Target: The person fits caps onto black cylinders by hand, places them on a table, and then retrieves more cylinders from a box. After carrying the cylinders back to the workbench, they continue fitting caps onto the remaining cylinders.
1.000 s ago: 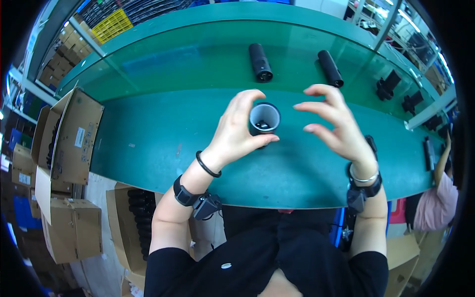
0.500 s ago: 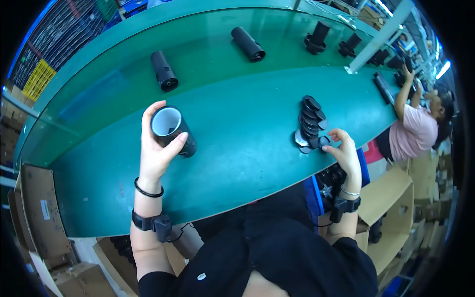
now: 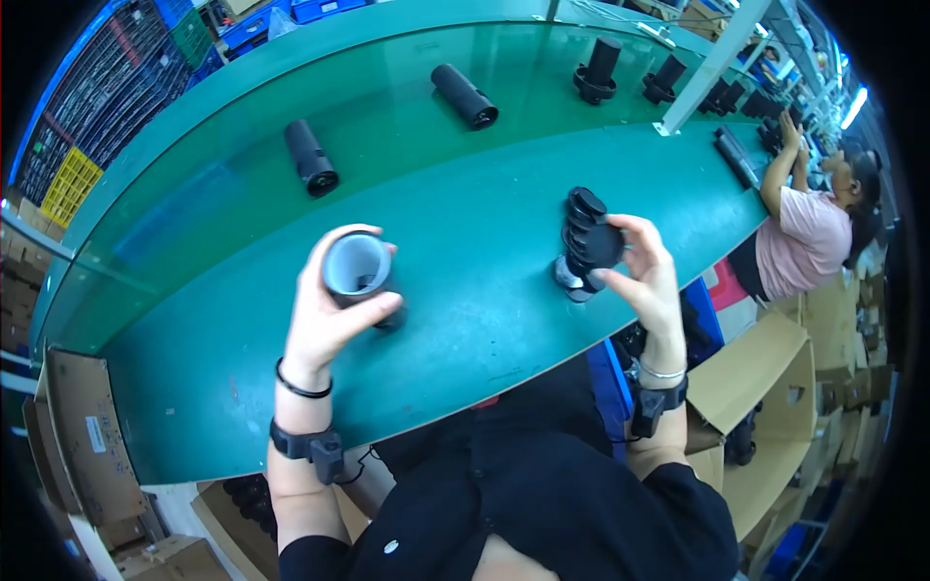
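In my left hand [image 3: 323, 315] is a black cylinder [image 3: 356, 261], its open mouth facing up and its inside pale grey. The fingers and thumb wrap round it below the rim, over the left part of the green table. A round black cap [image 3: 603, 246] is pinched between the thumb and fingers of my right hand [image 3: 651, 281]. It is held at the near right side of an overlapping row of black caps [image 3: 581, 209], partly covering them. At the near end of that row lies a paler, shiny disc [image 3: 567, 273].
Two black cylinders [image 3: 310, 158] [image 3: 465, 97] lie along the far green strip. Flanged black parts [image 3: 596, 73] stand near a metal post [image 3: 712, 70]. A co-worker [image 3: 814, 232] handles parts at far right. Below the table edge are a blue bin [image 3: 608, 382] and a cardboard box [image 3: 760, 382].
My right hand has picked up a black cap and holds it raised beside the row. My left hand has tipped the cylinder more upright, its mouth turned further toward me.
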`<control>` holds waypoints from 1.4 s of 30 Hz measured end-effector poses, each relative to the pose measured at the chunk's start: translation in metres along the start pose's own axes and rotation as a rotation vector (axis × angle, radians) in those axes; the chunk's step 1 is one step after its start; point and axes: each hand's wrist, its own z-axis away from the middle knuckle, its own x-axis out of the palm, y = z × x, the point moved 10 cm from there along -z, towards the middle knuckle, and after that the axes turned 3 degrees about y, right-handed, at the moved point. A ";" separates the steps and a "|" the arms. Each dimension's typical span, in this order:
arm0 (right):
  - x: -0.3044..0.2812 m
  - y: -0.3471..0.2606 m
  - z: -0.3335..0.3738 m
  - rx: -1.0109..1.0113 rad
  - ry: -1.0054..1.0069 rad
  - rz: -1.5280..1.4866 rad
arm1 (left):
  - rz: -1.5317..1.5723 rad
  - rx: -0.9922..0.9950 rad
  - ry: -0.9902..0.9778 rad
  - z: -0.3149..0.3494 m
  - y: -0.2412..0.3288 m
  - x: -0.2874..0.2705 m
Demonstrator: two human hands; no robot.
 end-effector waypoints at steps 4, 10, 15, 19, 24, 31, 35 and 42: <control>0.081 -0.023 -0.019 -0.123 -0.087 -0.296 | -0.042 0.038 -0.247 0.005 0.013 0.044; 0.136 -0.048 -0.017 -0.141 -0.082 -0.241 | 0.100 -0.053 -0.293 0.021 0.011 0.054; 0.149 -0.050 -0.008 -0.210 -0.067 -0.137 | 0.092 -0.071 -0.264 0.024 0.010 0.040; 0.165 -0.028 -0.005 0.059 -0.223 -0.409 | 0.061 -0.100 -0.242 0.024 0.007 0.028; 0.171 -0.024 -0.005 0.121 -0.102 -0.521 | 0.069 -0.093 -0.262 0.023 0.000 0.027; 0.210 -0.022 0.001 0.450 -0.639 -0.768 | 0.006 -0.116 -0.373 0.024 0.004 0.027; 0.226 -0.010 0.005 0.601 -0.727 -1.041 | 0.070 -0.091 -0.366 0.023 0.003 0.026; 0.219 -0.009 -0.003 0.610 -0.597 -1.368 | -0.080 0.057 0.031 0.017 0.005 -0.020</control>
